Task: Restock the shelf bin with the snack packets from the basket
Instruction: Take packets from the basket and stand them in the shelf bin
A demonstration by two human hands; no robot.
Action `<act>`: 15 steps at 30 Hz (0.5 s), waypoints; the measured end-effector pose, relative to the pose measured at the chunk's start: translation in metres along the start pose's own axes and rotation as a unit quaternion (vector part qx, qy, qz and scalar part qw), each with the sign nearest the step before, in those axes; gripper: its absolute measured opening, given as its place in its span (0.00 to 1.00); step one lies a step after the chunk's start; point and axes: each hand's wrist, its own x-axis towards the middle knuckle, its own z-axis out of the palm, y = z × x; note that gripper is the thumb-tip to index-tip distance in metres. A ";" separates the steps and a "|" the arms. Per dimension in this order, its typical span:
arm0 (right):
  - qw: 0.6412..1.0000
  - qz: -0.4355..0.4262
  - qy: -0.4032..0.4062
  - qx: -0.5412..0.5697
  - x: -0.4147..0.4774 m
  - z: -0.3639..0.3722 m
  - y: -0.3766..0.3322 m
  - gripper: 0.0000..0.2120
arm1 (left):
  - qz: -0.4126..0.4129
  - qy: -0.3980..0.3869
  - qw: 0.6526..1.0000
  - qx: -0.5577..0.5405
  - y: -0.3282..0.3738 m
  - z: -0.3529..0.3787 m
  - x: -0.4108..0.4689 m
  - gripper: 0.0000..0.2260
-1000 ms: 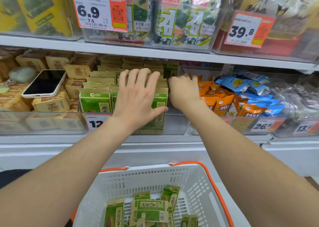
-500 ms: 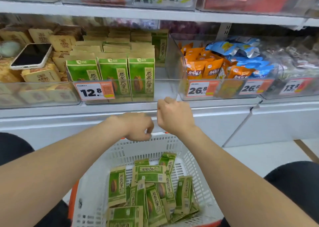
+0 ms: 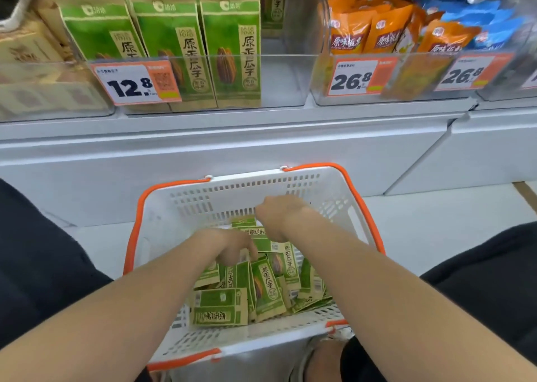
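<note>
Green pkts point(image 3: 267, 288) in basket point(image 3: 162, 207); L hand point(image 3: 232, 245), R hand point(image 3: 280, 214) fingers hidden.

Both bare forearms extended forward and downward, held near parallel. Left hand point(image 3: 232, 248) lowered, fingers curled downward, knuckles seen from above. Right hand point(image 3: 280, 217) set slightly farther ahead, fingers bent under; grip hidden.

Both hands point(image 3: 232, 248) point(image 3: 279, 219) among packets point(image 3: 267, 288) in basket point(image 3: 162, 216).
</note>
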 end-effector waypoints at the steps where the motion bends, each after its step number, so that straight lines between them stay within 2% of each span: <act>1: 1.000 -0.001 -0.008 0.001 0.002 0.002 -0.003 0.13 | 0.000 -0.008 1.000 0.005 -0.001 0.007 0.004 0.39; 3: 1.000 -0.001 -0.014 -0.001 0.005 0.004 -0.007 0.13 | -0.002 -0.009 0.999 0.035 -0.002 0.019 0.014 0.41; 6: 1.000 -0.004 -0.016 -0.002 0.007 0.005 -0.012 0.12 | 0.007 0.037 0.991 0.129 -0.004 0.027 0.025 0.38; 10: 1.000 -0.009 -0.020 -0.014 0.008 0.007 -0.015 0.12 | 0.013 0.076 0.976 0.204 -0.006 0.030 0.033 0.19; 12: 1.000 -0.011 -0.023 -0.016 0.008 0.007 -0.014 0.13 | 0.007 0.093 0.985 0.148 -0.011 0.030 0.037 0.15; 15: 0.999 -0.012 -0.040 0.007 0.007 0.005 -0.007 0.18 | 0.013 0.122 0.991 -0.048 -0.024 0.015 0.027 0.14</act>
